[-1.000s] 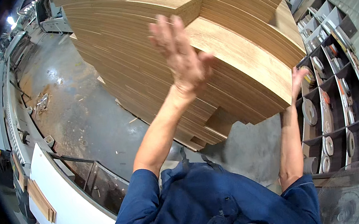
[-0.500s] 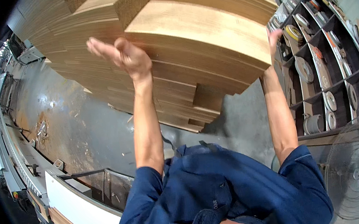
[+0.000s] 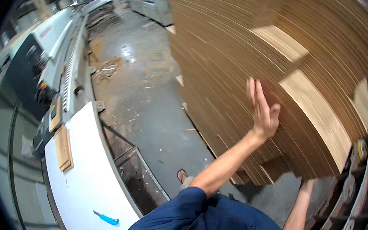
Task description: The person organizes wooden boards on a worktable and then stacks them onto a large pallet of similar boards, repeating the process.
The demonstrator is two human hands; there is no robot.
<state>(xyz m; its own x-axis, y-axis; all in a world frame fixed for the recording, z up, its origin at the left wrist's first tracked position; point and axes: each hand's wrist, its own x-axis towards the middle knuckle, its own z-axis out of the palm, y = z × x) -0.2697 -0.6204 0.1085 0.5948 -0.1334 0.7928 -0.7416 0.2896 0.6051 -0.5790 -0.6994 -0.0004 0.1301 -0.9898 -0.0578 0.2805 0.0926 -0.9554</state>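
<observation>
A tall stack of wood-grain boards (image 3: 229, 73) fills the right half of the view, with uneven ends that leave pale steps (image 3: 317, 113) and a dark recess low down. My left hand (image 3: 265, 112) is held up at the near side of this stack, palm toward the board edges. Its fingers are stretched out and it grips nothing. At the stack's lower right corner is my right hand (image 3: 309, 184), mostly hidden behind the boards. Only the part near its wrist shows, so its fingers cannot be seen.
On the left stands a white-topped table (image 3: 91, 180) bearing a blue utility knife (image 3: 106, 218) with its blade out and short wood strips (image 3: 63, 148). A long machine (image 3: 68, 73) lies beyond. Shelves of banding rolls (image 3: 364, 185) line the right. Scraps litter the grey floor (image 3: 155, 100).
The view has swung left, bringing the table and knife into sight. My left hand stays by the stack's side with its fingers out; my right hand's visible thumb is now hidden.
</observation>
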